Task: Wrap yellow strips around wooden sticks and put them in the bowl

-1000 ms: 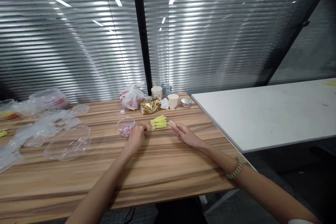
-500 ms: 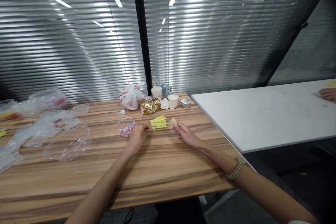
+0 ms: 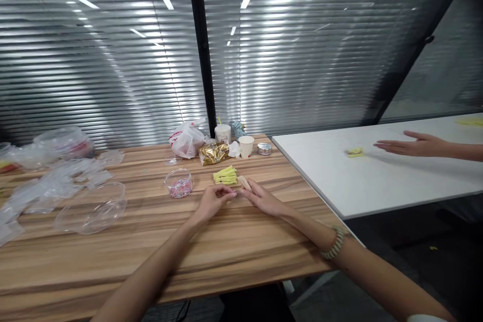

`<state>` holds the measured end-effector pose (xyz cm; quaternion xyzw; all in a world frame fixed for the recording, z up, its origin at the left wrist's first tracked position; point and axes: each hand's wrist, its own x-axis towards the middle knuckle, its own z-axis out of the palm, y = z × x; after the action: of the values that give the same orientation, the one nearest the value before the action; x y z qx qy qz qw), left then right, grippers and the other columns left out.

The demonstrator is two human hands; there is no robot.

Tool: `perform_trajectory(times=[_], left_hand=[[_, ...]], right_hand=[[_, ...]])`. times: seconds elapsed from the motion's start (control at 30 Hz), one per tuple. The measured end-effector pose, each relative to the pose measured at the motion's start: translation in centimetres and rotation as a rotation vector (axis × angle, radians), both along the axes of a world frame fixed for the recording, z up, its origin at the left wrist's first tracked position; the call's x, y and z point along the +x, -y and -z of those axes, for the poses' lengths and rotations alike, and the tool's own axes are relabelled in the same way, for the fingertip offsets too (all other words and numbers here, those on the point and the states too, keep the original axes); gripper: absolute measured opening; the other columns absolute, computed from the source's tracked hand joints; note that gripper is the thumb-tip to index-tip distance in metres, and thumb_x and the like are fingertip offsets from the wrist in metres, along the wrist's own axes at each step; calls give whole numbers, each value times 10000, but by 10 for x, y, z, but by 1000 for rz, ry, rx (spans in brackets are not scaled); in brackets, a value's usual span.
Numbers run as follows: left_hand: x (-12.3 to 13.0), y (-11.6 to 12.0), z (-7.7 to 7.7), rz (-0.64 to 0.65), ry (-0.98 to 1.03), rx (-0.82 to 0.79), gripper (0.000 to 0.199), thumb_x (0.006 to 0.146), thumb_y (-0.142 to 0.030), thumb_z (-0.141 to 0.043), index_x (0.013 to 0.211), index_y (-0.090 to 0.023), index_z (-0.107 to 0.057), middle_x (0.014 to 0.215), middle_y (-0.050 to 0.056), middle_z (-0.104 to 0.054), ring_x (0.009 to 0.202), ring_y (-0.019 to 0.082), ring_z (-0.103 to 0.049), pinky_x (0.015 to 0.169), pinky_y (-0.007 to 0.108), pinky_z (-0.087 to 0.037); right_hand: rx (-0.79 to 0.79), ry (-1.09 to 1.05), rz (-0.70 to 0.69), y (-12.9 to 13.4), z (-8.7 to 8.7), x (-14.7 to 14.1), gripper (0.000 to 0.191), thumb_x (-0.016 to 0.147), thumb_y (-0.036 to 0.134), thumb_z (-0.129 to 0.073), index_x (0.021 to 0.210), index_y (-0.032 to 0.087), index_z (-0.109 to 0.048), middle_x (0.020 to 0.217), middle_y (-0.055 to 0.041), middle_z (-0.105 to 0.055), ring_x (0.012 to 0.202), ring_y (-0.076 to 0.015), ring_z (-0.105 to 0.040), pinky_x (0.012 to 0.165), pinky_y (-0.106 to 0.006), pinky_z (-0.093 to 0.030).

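Nr yellow bundle (image 3: 225, 176): R hand (image 3: 263, 199) w/ pale strip (image 3: 244, 182) in grip, L hand (image 3: 212, 202) hold unclear.

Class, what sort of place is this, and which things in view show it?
Probably an office-like workroom: blinds line the far side, and a wooden table beside a white table bears a bowl of small coloured pieces.

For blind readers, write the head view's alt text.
Left hand and right hand nearly meet over a wooden table, the right holding a pale object near yellow bundles. A clear bowl holds pinkish bits; another person's hand is over a white table.
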<state>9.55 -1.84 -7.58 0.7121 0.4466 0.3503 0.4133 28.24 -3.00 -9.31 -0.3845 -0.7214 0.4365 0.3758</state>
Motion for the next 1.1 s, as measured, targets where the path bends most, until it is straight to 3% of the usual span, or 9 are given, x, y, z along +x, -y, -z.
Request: perform_trajectory(times=[0.07,0.13,0.53,0.77,0.93,1.1], left_hand=[[2,1,0,22,54,-55,250,666,-344,-644,731,-102,-639,709,52,-647,659,139,-558,632,240,-420],[2,1,1,35,81,-83,249,648,-339,-660,709,-99,-637,696,52,-642,656,138,-556,642,243,-419],[4,4,1,61,96,-84,277,618,-379,-687,681,-113,-645,696,52,-656,670,147,-569,674,253,-420],[6,7,-3,44,45,-7,284,678,-398,-641,689,-115,-628,687,44,-634,673,146,-554,658,253,-423],[10,11,0,157,51,109,192,726,-319,-614,699,-130,-618,815,62,-609,809,158,-542,752,267,-419],[13,15,0,155,25,115,162,752,-302,-587,743,-145,-627,963,80,-555,930,173,-510,775,269,-424]], right_hand=[[19,-12,-25,1,-2,-1,454,829,450,-446,1207,209,-384,1145,-48,-483,1038,-118,-458,924,-267,-376],[6,-23,-43,2,-3,-1,501,816,429,-479,1246,208,-351,1198,-53,-460,1082,-132,-446,953,-285,-363],[29,44,-89,5,-5,-5,370,825,451,-446,1059,169,-500,982,-42,-559,877,-121,-505,793,-241,-412],[6,-1,-43,1,-2,-4,369,825,433,-456,1097,187,-492,1076,-41,-547,975,-133,-501,881,-264,-387],[-12,-3,-19,-2,0,-4,344,829,394,-455,1091,175,-496,1102,-46,-541,1020,-139,-489,930,-287,-361],[9,27,27,-6,4,-3,334,821,405,-452,1052,172,-517,1051,-42,-556,962,-138,-497,881,-278,-373]])
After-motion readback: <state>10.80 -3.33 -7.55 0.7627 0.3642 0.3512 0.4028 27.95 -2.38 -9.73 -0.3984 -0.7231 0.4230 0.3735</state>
